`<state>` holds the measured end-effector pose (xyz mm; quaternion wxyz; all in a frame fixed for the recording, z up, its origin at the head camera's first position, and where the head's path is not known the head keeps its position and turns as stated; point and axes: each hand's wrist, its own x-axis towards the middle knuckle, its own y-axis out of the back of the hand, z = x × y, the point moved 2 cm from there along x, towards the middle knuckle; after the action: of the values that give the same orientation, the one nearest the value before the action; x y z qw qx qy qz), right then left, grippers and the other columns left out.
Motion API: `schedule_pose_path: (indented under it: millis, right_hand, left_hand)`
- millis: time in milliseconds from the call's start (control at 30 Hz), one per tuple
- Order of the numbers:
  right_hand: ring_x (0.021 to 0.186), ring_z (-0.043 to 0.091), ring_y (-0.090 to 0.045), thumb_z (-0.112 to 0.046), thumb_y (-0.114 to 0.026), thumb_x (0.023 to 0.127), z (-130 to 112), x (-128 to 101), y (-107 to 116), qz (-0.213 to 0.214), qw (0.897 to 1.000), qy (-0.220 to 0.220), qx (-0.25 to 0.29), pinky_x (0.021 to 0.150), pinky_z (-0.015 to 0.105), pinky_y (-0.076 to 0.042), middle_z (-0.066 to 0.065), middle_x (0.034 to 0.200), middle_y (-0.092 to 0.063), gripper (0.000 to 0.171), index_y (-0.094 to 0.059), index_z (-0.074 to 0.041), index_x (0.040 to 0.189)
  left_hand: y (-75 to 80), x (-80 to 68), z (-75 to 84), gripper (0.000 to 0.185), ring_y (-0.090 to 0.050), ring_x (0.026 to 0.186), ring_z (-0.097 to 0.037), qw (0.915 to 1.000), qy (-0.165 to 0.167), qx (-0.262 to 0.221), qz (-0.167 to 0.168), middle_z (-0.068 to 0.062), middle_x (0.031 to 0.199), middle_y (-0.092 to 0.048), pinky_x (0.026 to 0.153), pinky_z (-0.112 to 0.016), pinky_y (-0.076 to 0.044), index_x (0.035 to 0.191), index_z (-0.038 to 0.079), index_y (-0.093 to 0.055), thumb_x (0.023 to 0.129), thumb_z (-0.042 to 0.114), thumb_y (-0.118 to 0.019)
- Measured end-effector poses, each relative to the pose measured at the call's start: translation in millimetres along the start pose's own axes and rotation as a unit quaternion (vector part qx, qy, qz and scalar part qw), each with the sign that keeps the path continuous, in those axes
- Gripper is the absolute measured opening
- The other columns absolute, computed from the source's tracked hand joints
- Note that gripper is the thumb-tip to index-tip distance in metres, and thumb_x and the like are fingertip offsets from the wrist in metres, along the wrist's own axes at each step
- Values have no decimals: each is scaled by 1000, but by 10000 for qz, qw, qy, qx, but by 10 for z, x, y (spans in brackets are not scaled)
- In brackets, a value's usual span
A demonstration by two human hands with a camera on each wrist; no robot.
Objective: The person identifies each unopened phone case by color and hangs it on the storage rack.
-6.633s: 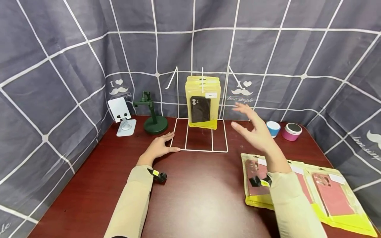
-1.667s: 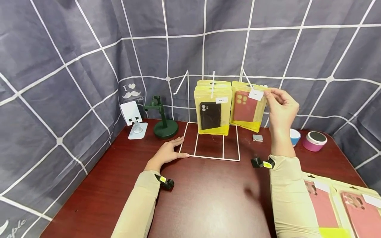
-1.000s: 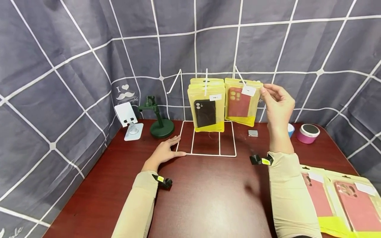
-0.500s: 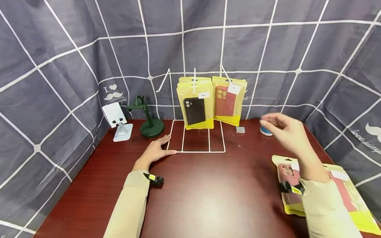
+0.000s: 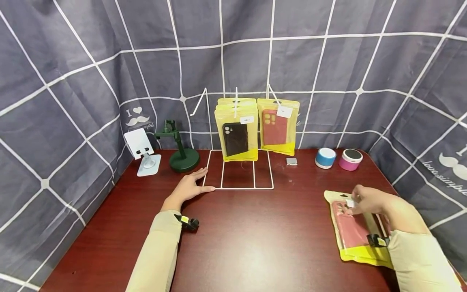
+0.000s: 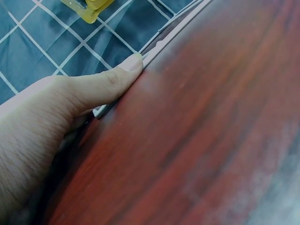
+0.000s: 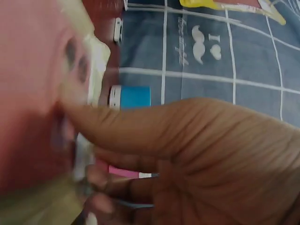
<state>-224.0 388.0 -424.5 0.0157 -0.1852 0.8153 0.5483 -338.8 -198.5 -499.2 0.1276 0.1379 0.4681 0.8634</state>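
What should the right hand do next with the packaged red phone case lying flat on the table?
Probably close on the top edge of the yellow-packaged red phone case and lift it. The right hand is at its label end, while the left hand steadies the white wire rack, whose right hook already carries one hanging red case pack.

Table centre [image 5: 255,235] open; rack [image 5: 238,178] blocks rear.

In the right wrist view, the pink case packet [image 7: 33,93] is filling the left side as a blur, its print unreadable. The right hand [image 5: 368,199] is covering that packet's upper right corner, and its sleeve is running off the lower right edge. The white label [image 5: 247,119] text is staying too small to read.
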Motion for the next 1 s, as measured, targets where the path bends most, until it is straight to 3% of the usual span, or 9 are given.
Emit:
schedule_pose_path:
  millis: [133, 300, 367, 633, 900, 1000]
  right_hand:
    - [88, 30, -56, -45, -88, 72, -124, 143, -97, 368, 9991, 163, -143, 76, 43, -48, 13, 94, -57, 74, -53, 8, 111]
    - [96, 36, -57, -50, -86, 71, -200, 213, -142, 589, 9970, 377, -329, 83, 54, -51, 21, 106, -58, 85, -54, 11, 121]
    - [95, 34, -57, -47, -85, 74, -196, 220, -142, 526, 9974, 407, -293, 83, 53, -51, 19, 106, -59, 79, -56, 10, 120]
    - [79, 15, -55, -17, -76, 88, -79, 245, -191, 379, 9962, 776, 118, 70, 33, -50, -1, 87, -61, 23, -60, -4, 97]
    - [71, 5, -46, -15, -73, 92, -41, 261, -226, 474, 9922, 1149, 102, 64, 26, -39, -7, 78, -51, 15, -59, -13, 88]
    - [70, 6, -48, -11, -67, 96, -52, 242, -196, 329, 9902, 1255, 507, 62, 26, -41, -5, 79, -52, 12, -56, -11, 91]
  left_hand:
    - [6, 7, 6, 104, -34, 147, -27, 10000, -2, 20, 18, -5, 159, -39, 115, -50, -34, 154, 19, -44, 73, 78, -71]
    - [15, 16, 25, 103, -33, 147, -29, 10000, -26, -14, 2, -6, 159, -38, 115, -51, -33, 154, 18, -44, 74, 76, -71]
    - [14, 21, 28, 102, -33, 147, -29, 10000, -38, -22, 37, -7, 159, -38, 115, -51, -33, 154, 17, -44, 75, 75, -72]
    - [-23, 14, 20, 103, -33, 147, -29, 10000, -34, -19, -1, -6, 159, -38, 115, -51, -33, 154, 18, -43, 74, 77, -71]
    - [-2, 0, -1, 104, -30, 148, -26, 10000, 12, -68, -71, -3, 160, -36, 116, -51, -31, 155, 21, -42, 73, 77, -71]
    - [-1, -8, -12, 104, -31, 148, -27, 10000, 0, -49, -58, -4, 160, -36, 116, -52, -31, 155, 20, -42, 73, 77, -71]
